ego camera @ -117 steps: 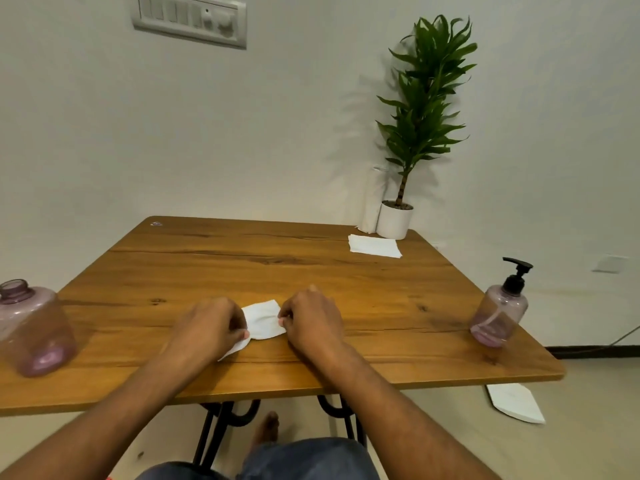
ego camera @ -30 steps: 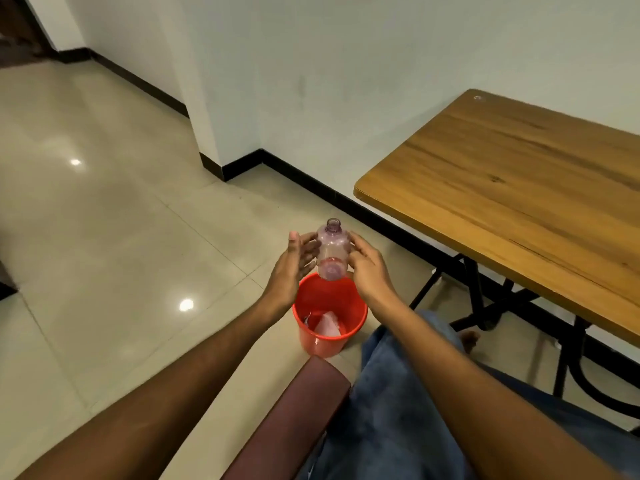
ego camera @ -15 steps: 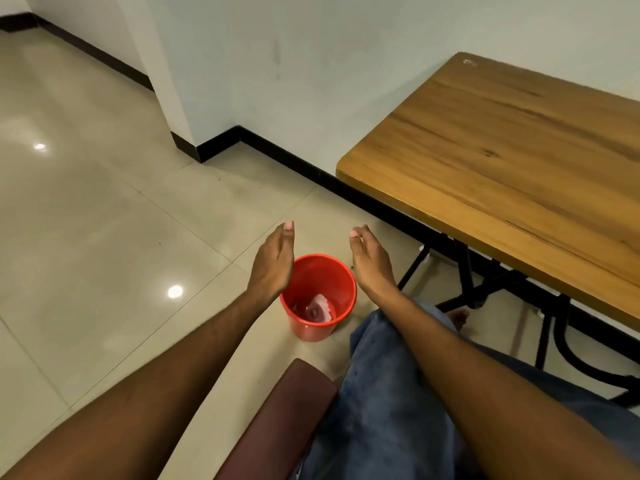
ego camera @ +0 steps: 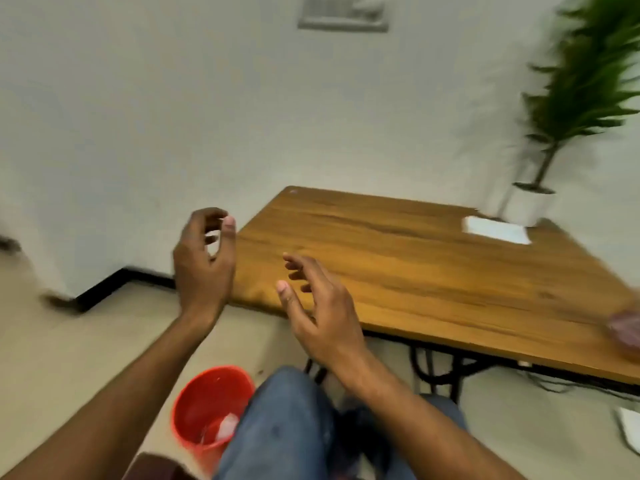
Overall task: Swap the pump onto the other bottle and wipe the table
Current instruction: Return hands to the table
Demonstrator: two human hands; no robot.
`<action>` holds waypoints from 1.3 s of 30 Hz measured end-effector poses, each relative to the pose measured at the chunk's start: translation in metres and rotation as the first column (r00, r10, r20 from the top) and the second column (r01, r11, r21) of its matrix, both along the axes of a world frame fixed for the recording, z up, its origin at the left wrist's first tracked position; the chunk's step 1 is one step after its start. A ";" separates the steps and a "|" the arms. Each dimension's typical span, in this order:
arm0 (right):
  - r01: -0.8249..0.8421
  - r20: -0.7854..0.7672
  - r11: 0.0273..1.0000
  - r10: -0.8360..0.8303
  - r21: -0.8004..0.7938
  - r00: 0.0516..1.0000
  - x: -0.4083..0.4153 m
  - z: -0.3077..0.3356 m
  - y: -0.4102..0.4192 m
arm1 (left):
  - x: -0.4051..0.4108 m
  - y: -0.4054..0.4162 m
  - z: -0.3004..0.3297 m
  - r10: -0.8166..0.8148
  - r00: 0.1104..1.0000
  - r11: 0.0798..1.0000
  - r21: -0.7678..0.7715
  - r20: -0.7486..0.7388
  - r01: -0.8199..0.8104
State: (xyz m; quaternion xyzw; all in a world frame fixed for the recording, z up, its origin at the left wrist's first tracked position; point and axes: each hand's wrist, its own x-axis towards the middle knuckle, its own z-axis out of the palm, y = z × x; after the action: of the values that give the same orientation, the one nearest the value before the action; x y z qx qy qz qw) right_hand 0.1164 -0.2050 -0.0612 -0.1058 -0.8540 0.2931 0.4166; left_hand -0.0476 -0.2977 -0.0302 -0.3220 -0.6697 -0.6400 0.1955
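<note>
The table point(ego camera: 433, 271) is the largest item; its wooden top extends ahead and to the right of both your hands, and most of it shows bare. The view is motion-blurred, so fine detail cannot be read.

The potted plant point(ego camera: 585, 98) stands at the far corner, well beyond your right hand, out of the working area.

The red bucket point(ego camera: 204, 407) sits on the floor below your left hand, beside your knee. Placed there, it accepts discards by a simple drop. A pale object lies inside; it cannot be identified.

Your left hand point(ego camera: 204, 268) is raised beside the near-left table corner, fingers curled loosely, holding nothing. Your right hand point(ego camera: 322, 306) hangs over the table edge, fingers spread, also empty. Both are free for the next grasp.

A folded white tissue point(ego camera: 495, 230) lies beside the plant pot, far ahead and right of your right hand, probably kept as a wiping supply.

A pinkish blur point(ego camera: 627, 327) at the right frame edge is likely the soap bottle; whether its pump is fitted cannot be seen.
</note>
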 end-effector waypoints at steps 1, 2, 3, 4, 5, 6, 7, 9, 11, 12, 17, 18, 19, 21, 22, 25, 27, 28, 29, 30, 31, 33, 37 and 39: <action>0.073 -0.073 0.997 -0.073 -0.010 0.995 0.023 0.016 0.022 | 0.015 0.022 0.014 -0.053 0.999 0.998 0.015 -0.004 0.053; 0.158 -0.134 0.987 -0.158 -0.013 0.978 0.042 0.029 0.040 | 0.030 0.041 0.026 -0.112 0.994 0.994 0.008 0.005 0.112; 0.268 -0.185 0.963 -0.268 -0.021 0.946 0.075 0.040 0.068 | 0.057 0.074 0.038 -0.214 0.977 0.977 -0.019 0.023 0.214; 0.370 -0.224 0.928 -0.369 -0.037 0.902 0.103 0.048 0.089 | 0.079 0.099 0.043 -0.309 0.950 0.948 -0.070 0.050 0.311; 0.447 -0.259 0.893 -0.443 -0.048 0.858 0.123 0.053 0.105 | 0.095 0.121 0.044 -0.391 0.916 0.908 -0.129 0.084 0.400; 0.529 -0.292 0.847 -0.519 -0.050 0.803 0.145 0.057 0.121 | 0.116 0.146 0.045 -0.477 0.870 0.850 -0.187 0.126 0.493; 0.597 -0.325 0.800 -0.581 -0.057 0.747 0.166 0.057 0.134 | 0.138 0.168 0.043 -0.563 0.808 0.769 -0.246 0.176 0.589; 0.719 -0.380 0.691 -0.688 -0.081 0.618 0.207 0.057 0.160 | 0.187 0.215 0.038 -0.695 0.661 0.569 -0.347 0.283 0.746; 0.818 -0.413 0.567 -0.772 -0.102 0.483 0.244 0.053 0.180 | 0.237 0.251 0.033 -0.758 0.538 0.384 -0.414 0.368 0.825; 0.849 -0.421 0.511 -0.805 -0.136 0.418 0.257 0.049 0.187 | 0.257 0.265 0.030 -0.775 0.486 0.315 -0.420 0.404 0.851; 0.870 -0.384 0.274 -0.917 -0.411 0.107 0.314 0.019 0.217 | 0.363 0.319 0.018 -0.782 0.202 0.057 -0.255 0.589 0.965; 0.846 -0.320 0.258 -0.941 -0.467 0.110 0.321 0.011 0.220 | 0.380 0.324 0.016 -0.775 0.163 0.038 -0.213 0.610 0.976; 0.810 -0.238 0.259 -0.959 -0.526 0.152 0.325 0.005 0.223 | 0.391 0.330 0.014 -0.776 0.139 0.029 -0.185 0.616 0.982; 0.741 -0.080 0.261 -0.959 -0.619 0.271 0.334 -0.007 0.231 | 0.409 0.340 0.009 -0.772 0.105 0.024 -0.137 0.627 0.990; 0.720 -0.048 0.272 -0.948 -0.639 0.315 0.335 -0.008 0.230 | 0.411 0.343 0.007 -0.778 0.100 0.038 -0.113 0.621 0.993; 0.724 -0.051 0.293 -0.940 -0.624 0.337 0.334 -0.009 0.234 | 0.411 0.346 0.001 -0.800 0.094 0.077 -0.055 0.592 0.996; 0.727 -0.049 0.310 -0.933 -0.612 0.356 0.326 -0.007 0.241 | 0.399 0.346 -0.001 -0.808 0.106 0.102 -0.040 0.579 0.994; 0.722 -0.044 0.328 -0.923 -0.610 0.382 0.318 -0.005 0.245 | 0.386 0.346 -0.003 -0.807 0.132 0.141 -0.030 0.575 0.990; 0.713 -0.040 0.350 -0.910 -0.607 0.413 0.310 -0.003 0.248 | 0.375 0.343 -0.003 -0.807 0.167 0.184 -0.027 0.566 0.982; 0.701 -0.030 0.382 -0.888 -0.602 0.459 0.294 -0.001 0.252 | 0.355 0.341 -0.005 -0.804 0.213 0.243 -0.020 0.555 0.970; 0.679 -0.026 0.415 -0.863 -0.606 0.504 0.278 0.001 0.256 | 0.336 0.337 -0.004 -0.798 0.262 0.299 -0.020 0.543 0.954; 0.632 -0.004 0.482 -0.797 -0.606 0.604 0.237 0.007 0.261 | 0.293 0.327 -0.005 -0.769 0.366 0.427 -0.006 0.524 0.904; 0.508 0.039 0.631 -0.604 -0.586 0.796 0.148 0.020 0.268 | 0.211 0.311 0.003 -0.696 0.507 0.616 0.060 0.508 0.785; 0.455 0.068 0.682 -0.514 -0.573 0.855 0.108 0.026 0.269 | 0.174 0.308 0.007 -0.659 0.543 0.677 0.097 0.520 0.729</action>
State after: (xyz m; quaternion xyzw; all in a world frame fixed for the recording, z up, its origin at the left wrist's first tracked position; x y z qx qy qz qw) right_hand 0.2246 0.0640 -0.0355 -0.4327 -0.6460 0.4185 0.4693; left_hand 0.1260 0.0107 -0.0232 -0.3894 -0.5532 -0.6802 -0.2822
